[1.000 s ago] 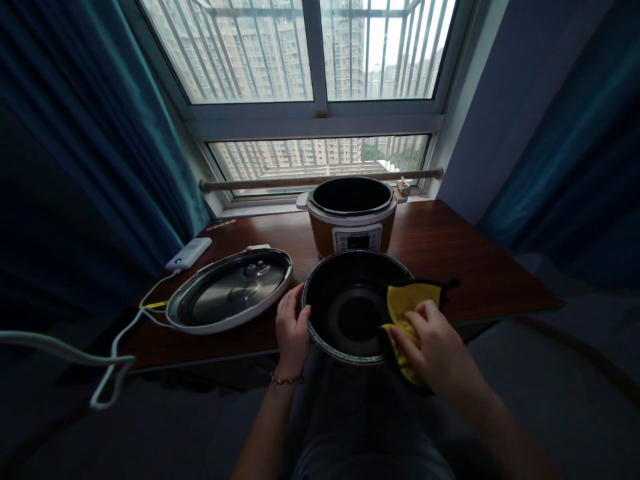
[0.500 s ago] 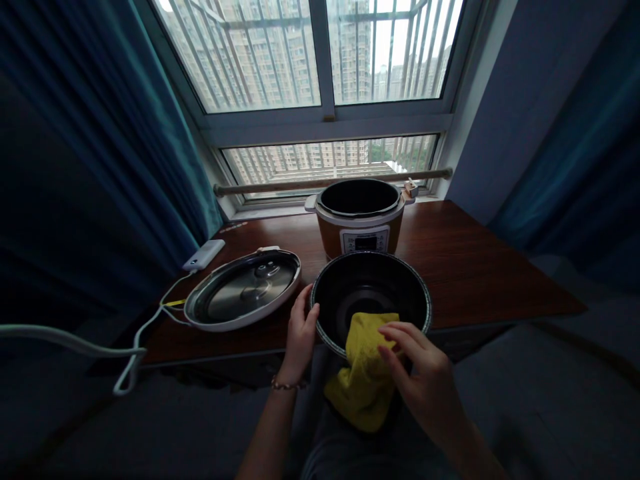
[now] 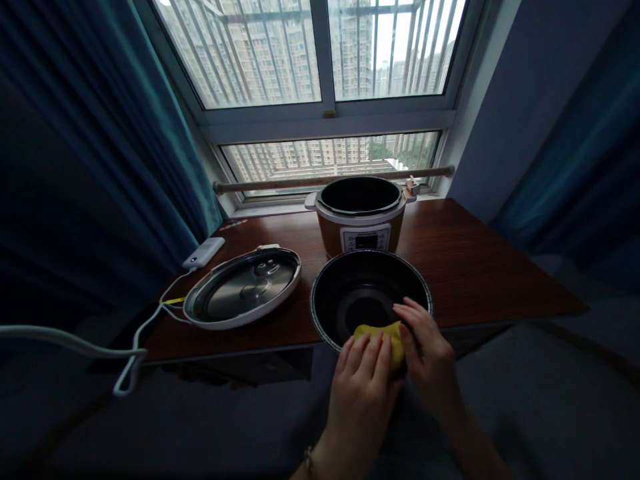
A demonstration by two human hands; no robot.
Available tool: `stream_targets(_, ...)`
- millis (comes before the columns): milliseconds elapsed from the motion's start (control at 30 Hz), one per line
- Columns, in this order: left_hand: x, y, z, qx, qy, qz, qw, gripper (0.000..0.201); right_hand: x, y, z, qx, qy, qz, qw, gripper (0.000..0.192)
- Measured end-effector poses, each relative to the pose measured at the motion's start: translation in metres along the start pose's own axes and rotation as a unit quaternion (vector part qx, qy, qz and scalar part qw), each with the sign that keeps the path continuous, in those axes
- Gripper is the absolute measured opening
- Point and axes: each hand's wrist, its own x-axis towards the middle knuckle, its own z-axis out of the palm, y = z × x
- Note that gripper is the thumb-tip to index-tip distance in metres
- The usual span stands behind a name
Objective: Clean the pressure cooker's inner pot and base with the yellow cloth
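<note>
Both hands are pinching a yellow cloth at the near rim of the black inner pot.

Left hand and right hand are bunching it together, likely for a firmer wad. Cooker base is standing behind on the surface, lid lying left.

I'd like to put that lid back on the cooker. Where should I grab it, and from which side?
The lid lies upside down on the table, inner metal face up, so any top handle is hidden underneath. Probably best to grip the white outer rim at its near edge, fingers sliding under from the front, which is free of the white cable and the power bank to its left.
</note>
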Motion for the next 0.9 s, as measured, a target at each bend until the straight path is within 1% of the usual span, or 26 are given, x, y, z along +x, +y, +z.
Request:
stream_targets(67,0.0,-0.004,0.005,0.009,-0.002,0.007,1.0,0.038,-0.001,0.011,0.001,-0.039,0.079,0.055,0.995,0.036)
stream_targets(100,0.0,-0.009,0.004,0.008,-0.004,0.02,1.0,0.035,-0.002,0.016,0.002,-0.054,0.106,0.087,0.989,0.041)
stream_targets(133,0.0,-0.014,0.001,0.007,-0.007,0.034,0.999,0.033,-0.003,0.022,0.003,-0.061,0.118,0.119,0.984,0.046)
stream_targets(200,-0.002,-0.027,-0.008,0.011,-0.019,0.062,0.998,0.03,-0.005,0.032,0.005,-0.042,0.101,0.172,0.979,0.054)
stream_targets(300,-0.007,-0.052,-0.024,0.041,-0.071,0.089,0.993,0.03,-0.007,0.041,0.008,0.015,0.049,0.223,0.973,0.057)
stream_targets(400,-0.01,-0.081,-0.038,0.065,-0.119,0.084,0.987,0.03,-0.008,0.042,0.009,0.036,0.044,0.23,0.972,0.057)
stream_targets(467,-0.008,-0.1,-0.046,0.067,-0.134,0.065,0.987,0.03,-0.008,0.042,0.009,0.035,0.05,0.22,0.974,0.055)
stream_targets(533,-0.001,-0.117,-0.054,0.071,-0.134,0.039,0.988,0.031,-0.008,0.041,0.008,0.032,0.05,0.213,0.975,0.053)
stream_targets(633,0.018,-0.138,-0.061,0.088,-0.112,-0.01,0.99,0.03,-0.008,0.041,0.007,0.029,0.05,0.206,0.977,0.051)
stream_targets(667,0.026,-0.144,-0.062,0.094,-0.106,-0.023,0.99,0.03,-0.008,0.041,0.007,0.031,0.051,0.205,0.977,0.05)
stream_targets(733,0.044,-0.154,-0.06,0.09,-0.112,-0.033,0.989,0.032,-0.008,0.041,0.008,0.04,0.055,0.206,0.976,0.05)
stream_targets(900,0.093,-0.17,-0.045,0.028,-0.189,-0.019,0.981,0.038,-0.008,0.041,0.011,0.057,0.073,0.214,0.972,0.051)
